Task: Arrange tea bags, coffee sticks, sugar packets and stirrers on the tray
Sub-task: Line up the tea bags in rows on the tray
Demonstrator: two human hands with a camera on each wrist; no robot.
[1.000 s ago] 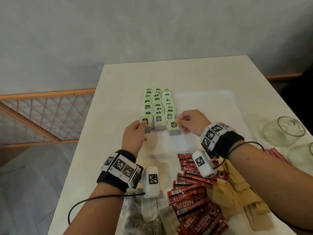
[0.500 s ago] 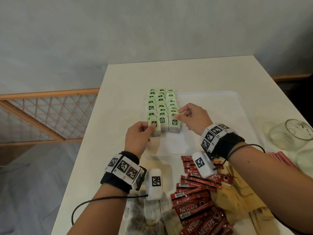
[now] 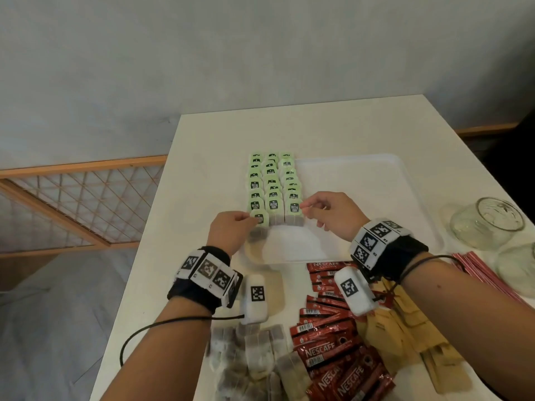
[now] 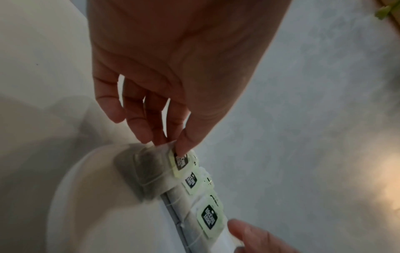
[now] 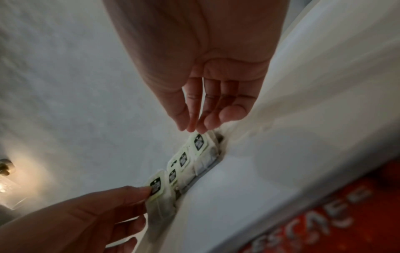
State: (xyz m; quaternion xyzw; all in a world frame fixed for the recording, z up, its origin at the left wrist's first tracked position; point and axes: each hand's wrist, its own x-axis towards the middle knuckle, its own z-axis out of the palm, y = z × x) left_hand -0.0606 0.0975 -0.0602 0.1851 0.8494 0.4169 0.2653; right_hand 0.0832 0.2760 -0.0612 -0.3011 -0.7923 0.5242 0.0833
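Both hands (image 3: 231, 233) (image 3: 333, 215) reach forward, fingertips pinched together.

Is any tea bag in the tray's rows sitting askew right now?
Yes. The front tea bag of the left column, pinched by the left hand, sits forward of its two neighbours, breaking the front line. The right hand pinches the right column's front bag, which sits aligned.

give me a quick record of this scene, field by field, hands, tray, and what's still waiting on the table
left hand: pinches the tag of the nearest left-column tea bag
right hand: fingers at the tag of the nearest right-column tea bag; grip unclear
tray: white, three columns of green-tagged tea bags along its left side
loose tea bags: piled at the near edge
coffee sticks: red, off the tray
sugar packets: brown, off the tray
stirrers: right of the tray
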